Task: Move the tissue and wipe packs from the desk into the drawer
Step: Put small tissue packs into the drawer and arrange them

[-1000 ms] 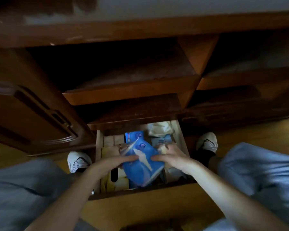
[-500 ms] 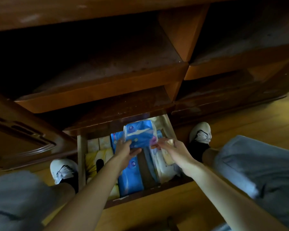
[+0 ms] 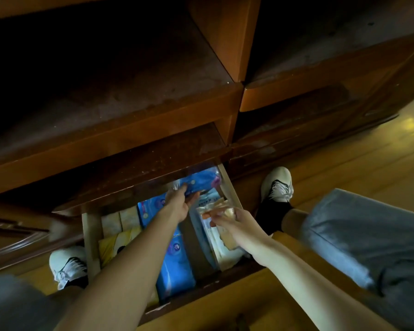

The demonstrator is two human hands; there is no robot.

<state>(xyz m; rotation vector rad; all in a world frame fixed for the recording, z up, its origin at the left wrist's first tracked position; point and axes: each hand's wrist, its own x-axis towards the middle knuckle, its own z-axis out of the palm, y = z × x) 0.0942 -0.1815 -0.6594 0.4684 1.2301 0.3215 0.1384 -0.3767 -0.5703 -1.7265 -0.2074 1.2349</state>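
The open wooden drawer lies below me between my knees. My left hand reaches to its far end and grips a blue tissue pack, which sits partly under the shelf above the drawer. My right hand is over the right side of the drawer, fingers closed on a pale wipe pack. Another blue pack lies lengthwise in the middle, and a yellow pack lies at the left. White packs fill the right side.
Dark wooden shelves overhang the back of the drawer. An open cabinet door stands at the left. My feet in white shoes rest on the wooden floor on either side, and my grey-clad knees flank the drawer front.
My left hand has pushed the blue pack farther back toward the drawer's far end. My right hand has let go of it and now holds a pale pack on the right.
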